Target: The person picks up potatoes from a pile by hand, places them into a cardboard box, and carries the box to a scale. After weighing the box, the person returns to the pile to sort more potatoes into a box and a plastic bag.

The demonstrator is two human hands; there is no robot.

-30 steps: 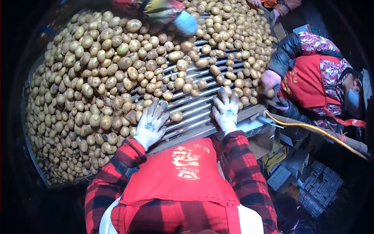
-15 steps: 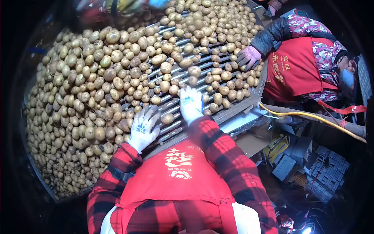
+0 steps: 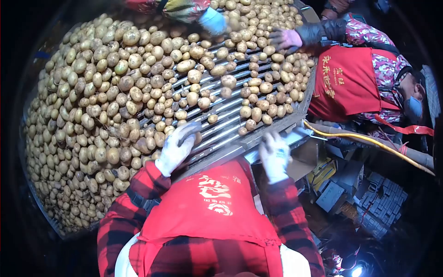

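Many potatoes (image 3: 106,87) lie heaped on a slatted metal rack (image 3: 221,122), whose bars show in the middle. My left hand (image 3: 177,147), in a white glove, is at the near edge of the rack beside the heap. Its fingers are curved over a potato (image 3: 198,138), partly hidden behind them. My right hand (image 3: 275,156), also white-gloved and slightly blurred, is just outside the rack's wooden edge (image 3: 277,125). What its fingers hold, if anything, cannot be made out.
At the right a co-worker in a red apron (image 3: 344,83) reaches a pink-gloved hand (image 3: 286,39) onto the potatoes. Another person's blue-gloved hand (image 3: 212,21) is at the top. A yellow hose (image 3: 369,142) runs along a pole; boxes (image 3: 332,196) stand below right.
My right hand has moved from the slats right and down past the edge. My left hand has shifted slightly right. The pink-gloved hand has moved up, and the blue-gloved hand has come further into view.
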